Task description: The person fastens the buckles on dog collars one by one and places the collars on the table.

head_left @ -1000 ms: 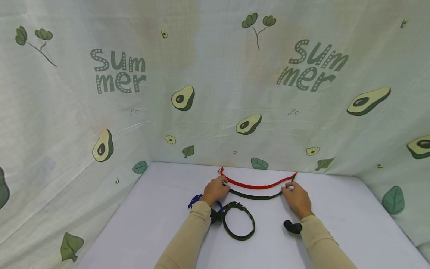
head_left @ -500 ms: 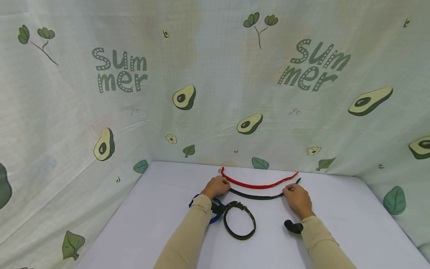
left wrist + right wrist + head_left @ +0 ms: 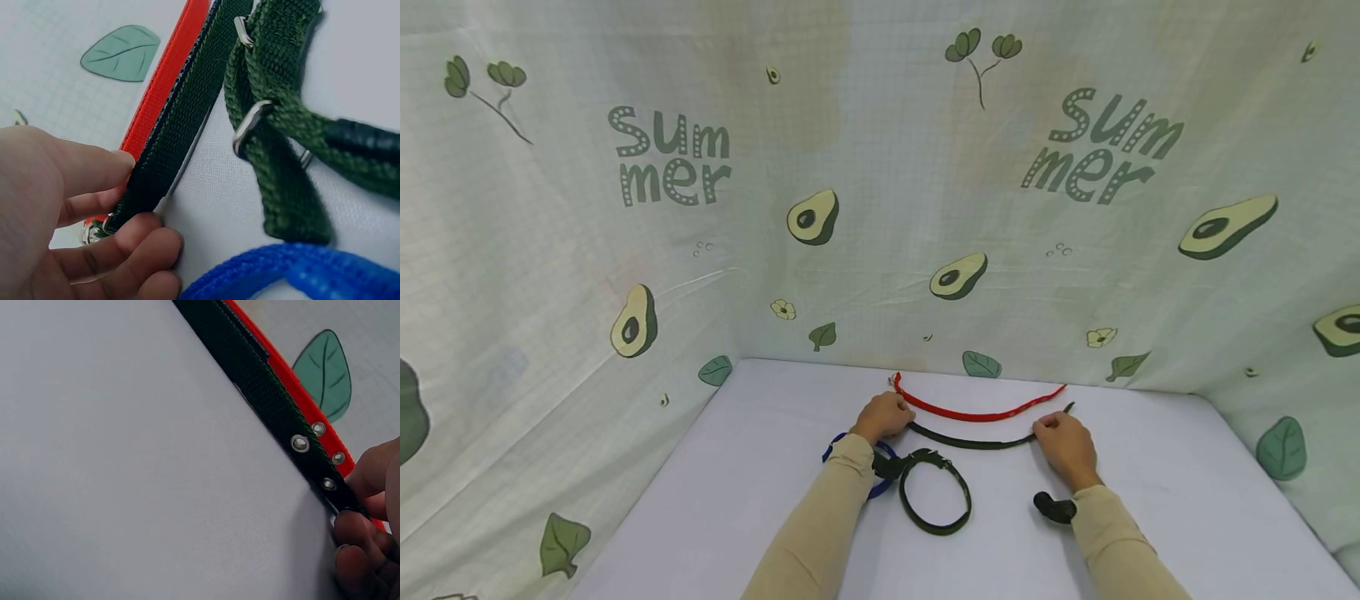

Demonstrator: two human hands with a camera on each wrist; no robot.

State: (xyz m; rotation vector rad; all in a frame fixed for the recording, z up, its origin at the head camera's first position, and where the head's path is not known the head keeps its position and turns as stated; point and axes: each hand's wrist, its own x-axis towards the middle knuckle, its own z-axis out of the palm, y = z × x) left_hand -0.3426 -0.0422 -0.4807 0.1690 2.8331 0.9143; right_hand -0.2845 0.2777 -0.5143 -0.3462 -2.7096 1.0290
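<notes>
Stretched between both hands, a dark green collar [image 3: 973, 443] sags slightly in the head view. My left hand [image 3: 882, 417] pinches its left end between thumb and fingers; a bit of metal shows by the fingertips in the left wrist view. The other end, with metal eyelets [image 3: 300, 444], is pinched by my right hand [image 3: 1065, 446], and its tip pokes out beyond the fingers. Just behind it, a red collar [image 3: 970, 416] lies in a similar curve across the back of the table. Its left end has a metal fitting.
A second green collar [image 3: 940, 531], closed into a ring with metal buckle parts, lies in front, between the forearms. Beside it a blue collar [image 3: 250, 269] is partly hidden under the left forearm. The white table [image 3: 700, 517] meets a printed cloth backdrop [image 3: 865, 167] behind.
The held green collar's right tip has come away from the red collar's end, toward me. My right hand has shifted very slightly. The blue collar shows more as a ring beneath the left forearm.
</notes>
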